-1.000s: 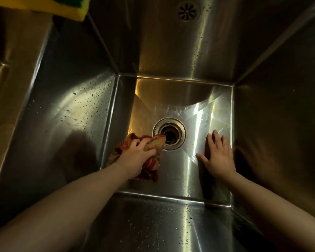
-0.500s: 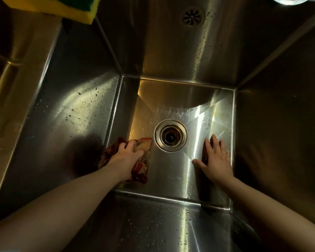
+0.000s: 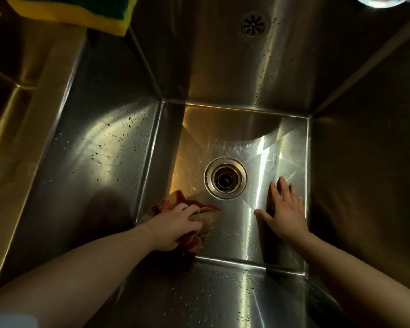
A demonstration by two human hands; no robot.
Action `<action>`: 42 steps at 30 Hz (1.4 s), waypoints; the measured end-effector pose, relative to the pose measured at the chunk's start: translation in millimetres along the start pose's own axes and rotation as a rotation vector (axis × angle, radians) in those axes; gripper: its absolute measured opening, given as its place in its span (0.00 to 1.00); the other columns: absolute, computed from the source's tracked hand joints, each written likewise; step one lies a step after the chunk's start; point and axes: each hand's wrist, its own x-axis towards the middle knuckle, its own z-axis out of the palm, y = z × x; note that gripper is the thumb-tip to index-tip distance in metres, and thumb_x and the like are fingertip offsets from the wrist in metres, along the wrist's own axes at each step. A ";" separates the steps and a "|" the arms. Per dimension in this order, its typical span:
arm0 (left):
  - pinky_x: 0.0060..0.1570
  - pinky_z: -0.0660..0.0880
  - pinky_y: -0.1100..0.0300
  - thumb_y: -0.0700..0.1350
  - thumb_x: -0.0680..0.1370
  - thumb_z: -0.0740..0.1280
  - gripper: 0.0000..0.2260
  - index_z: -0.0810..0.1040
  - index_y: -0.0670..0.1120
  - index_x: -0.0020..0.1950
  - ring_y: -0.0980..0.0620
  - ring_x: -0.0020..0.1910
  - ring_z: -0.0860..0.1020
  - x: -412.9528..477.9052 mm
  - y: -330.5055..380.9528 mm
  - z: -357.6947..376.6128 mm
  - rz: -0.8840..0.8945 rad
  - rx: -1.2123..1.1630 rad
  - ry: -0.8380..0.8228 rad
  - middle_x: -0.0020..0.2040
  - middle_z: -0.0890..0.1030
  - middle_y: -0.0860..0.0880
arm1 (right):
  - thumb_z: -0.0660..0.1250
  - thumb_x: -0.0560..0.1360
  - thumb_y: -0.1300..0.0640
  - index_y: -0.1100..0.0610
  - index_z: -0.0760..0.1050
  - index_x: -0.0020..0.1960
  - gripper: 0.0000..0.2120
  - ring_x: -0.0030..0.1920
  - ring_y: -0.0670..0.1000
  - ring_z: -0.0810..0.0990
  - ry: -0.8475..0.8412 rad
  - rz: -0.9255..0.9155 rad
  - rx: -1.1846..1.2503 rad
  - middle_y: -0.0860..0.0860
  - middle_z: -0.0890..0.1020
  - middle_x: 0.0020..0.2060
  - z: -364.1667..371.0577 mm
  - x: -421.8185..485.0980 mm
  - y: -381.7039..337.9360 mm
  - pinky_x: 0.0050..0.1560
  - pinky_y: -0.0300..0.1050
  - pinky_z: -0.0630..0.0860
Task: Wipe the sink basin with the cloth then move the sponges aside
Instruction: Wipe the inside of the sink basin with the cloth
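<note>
I look down into a deep steel sink basin [image 3: 100, 152] with a round drain [image 3: 225, 178] in its floor. My left hand [image 3: 175, 227] presses a bunched red and tan cloth [image 3: 205, 218] onto the floor at the near left corner, left of the drain. My right hand [image 3: 285, 213] lies flat on the floor, fingers spread, to the right of the drain, holding nothing. A yellow sponge with a green scouring side [image 3: 74, 11] sits on the rim at the far left corner.
An overflow grate [image 3: 253, 24] is set in the back wall. Water droplets speckle the left and near walls. A second basin [image 3: 0, 67] lies beyond the left divider. A rounded clear object [image 3: 384, 1] shows at the top right edge.
My left hand dragged the cloth from beside the drain toward the near left corner, then shifted it slightly right. My right hand has stayed flat in about the same spot.
</note>
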 end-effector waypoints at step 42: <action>0.61 0.68 0.44 0.43 0.77 0.63 0.25 0.59 0.62 0.69 0.41 0.71 0.54 11.6 -16.4 -7.4 0.139 0.167 -0.136 0.76 0.51 0.51 | 0.58 0.76 0.38 0.49 0.47 0.76 0.36 0.76 0.56 0.42 -0.007 -0.036 0.037 0.50 0.44 0.77 -8.6 -0.9 7.9 0.74 0.56 0.49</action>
